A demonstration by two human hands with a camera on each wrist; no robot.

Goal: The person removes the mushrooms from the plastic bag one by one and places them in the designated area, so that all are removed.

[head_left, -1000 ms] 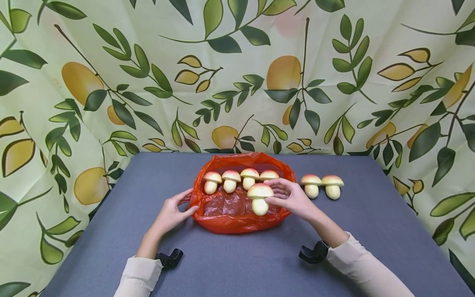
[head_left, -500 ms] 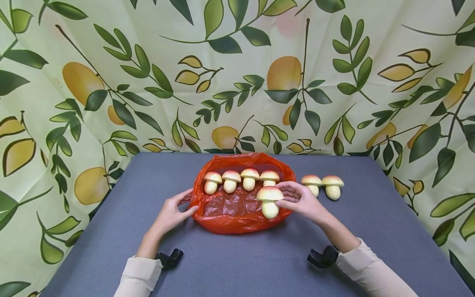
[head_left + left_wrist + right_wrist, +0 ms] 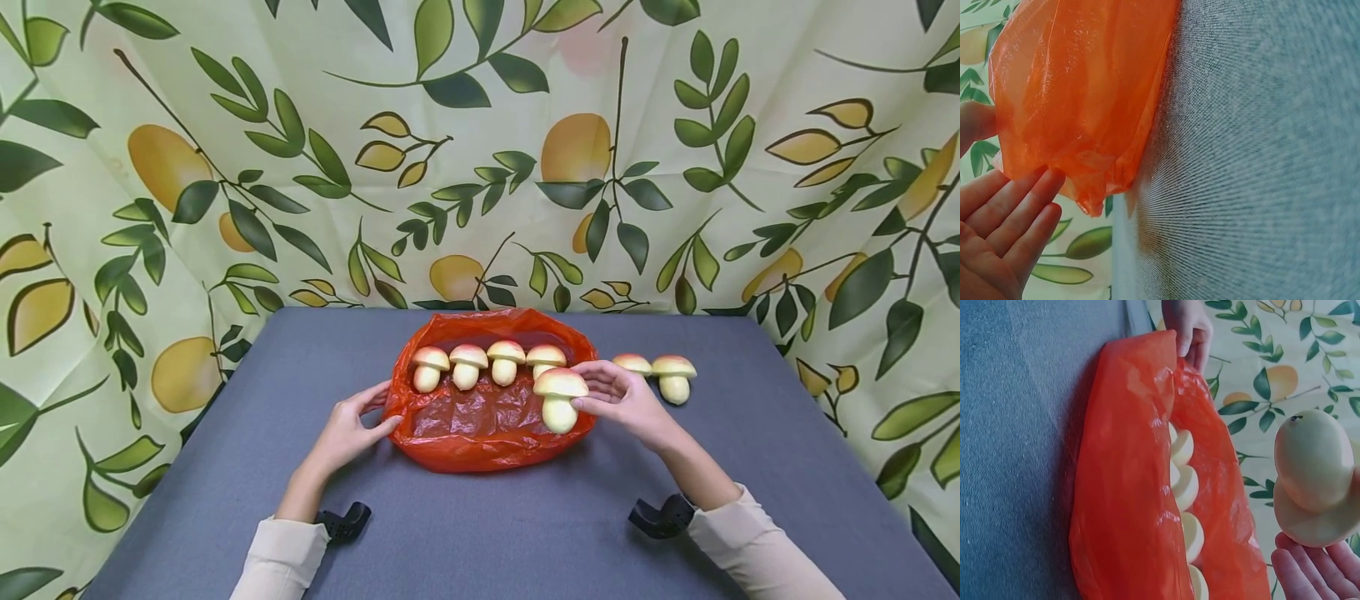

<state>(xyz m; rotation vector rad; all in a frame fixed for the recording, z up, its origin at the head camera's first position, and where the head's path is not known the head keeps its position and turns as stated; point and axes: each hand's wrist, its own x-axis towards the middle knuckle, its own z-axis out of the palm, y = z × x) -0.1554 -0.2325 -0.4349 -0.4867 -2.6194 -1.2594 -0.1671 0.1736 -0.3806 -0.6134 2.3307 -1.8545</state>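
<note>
A red plastic bag (image 3: pixel 450 454) lies wide open on the table. Several mushrooms, among them one at the left (image 3: pixel 429 371), stand in a row along its far inner side. My right hand (image 3: pixel 626 408) pinches another mushroom (image 3: pixel 560 400) by its right side, over the front right of the bag. That mushroom has a smooth pale stem (image 3: pixel 1313 456) and a cap tinted red on top. At the bag's left end, my left hand (image 3: pixel 345 429) touches it with spread thumb and fairly straight fingers (image 3: pixel 1022 231).
To the right of the bag are two more mushrooms; the outer one (image 3: pixel 673 379) shows whole, the inner one (image 3: pixel 632 363) is partly behind my right hand. A blue-grey cloth covers the table (image 3: pixel 480 533). Behind hangs a leaf-and-fruit patterned curtain (image 3: pixel 495 125).
My right hand has moved right with the held mushroom, from over the bag's middle right to near its right rim. My left hand and the bag look unmoved.
</note>
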